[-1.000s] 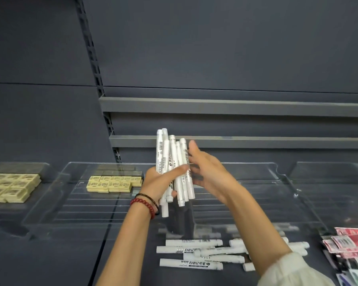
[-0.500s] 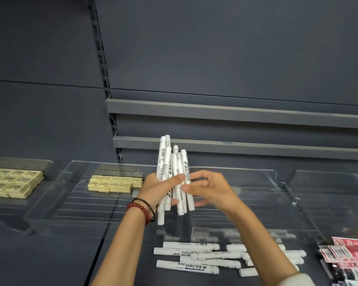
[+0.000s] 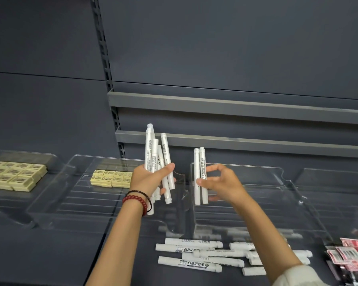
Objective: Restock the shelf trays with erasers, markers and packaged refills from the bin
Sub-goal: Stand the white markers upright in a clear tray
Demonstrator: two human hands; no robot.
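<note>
Dark grey store shelving (image 3: 215, 48) backs a row of clear plastic trays (image 3: 277, 203); above them the left hand (image 3: 147, 180) grips a fanned bundle of white markers (image 3: 148, 149), upright, fingers curled round the lower barrels; the right hand (image 3: 223, 184) pinches two more markers (image 3: 202, 159) side by side between thumb and fingertips, just apart from the bundle. Light, stiff and smooth, such barrels likely slide against one another, so a mid-barrel hold suits best; both forearms reach forward, wrists raised; loose markers (image 3: 189, 263) lie on the shelf below.

My left hand (image 3: 151, 179) grips a bundle of markers (image 3: 149, 147) upright; my right hand (image 3: 221, 182) pinches two markers (image 3: 202, 162), apart from it.
</note>
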